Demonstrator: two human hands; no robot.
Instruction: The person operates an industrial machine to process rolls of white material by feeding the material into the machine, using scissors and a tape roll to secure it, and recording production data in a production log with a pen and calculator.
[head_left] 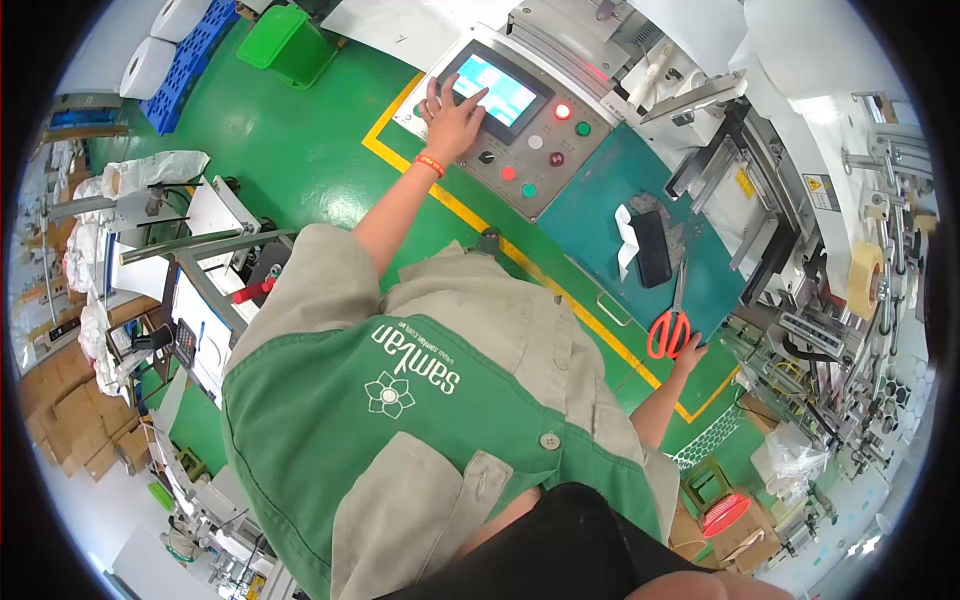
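My left hand (453, 120) is over the touchscreen (495, 90) of a grey control panel, fingers spread and one fingertip at the lit display; an orange band is round the wrist. Small at the right, my right hand (688, 354) rests at the front edge of the green work surface (590, 215), beside the orange handles of the scissors (668, 333). Its fingers look apart and grip nothing visible. The scissors' blades point away toward a black phone (653, 248). A curled white strip (626, 243) lies along the phone's left side.
Panel buttons (529, 190) sit below the screen. Machine parts with a metal frame (745, 190) stand right of the surface, near a tape roll (865, 280). A green bin (288, 46) and blue pallet (185, 70) are at upper left. Yellow lines (530, 262) mark the green floor.
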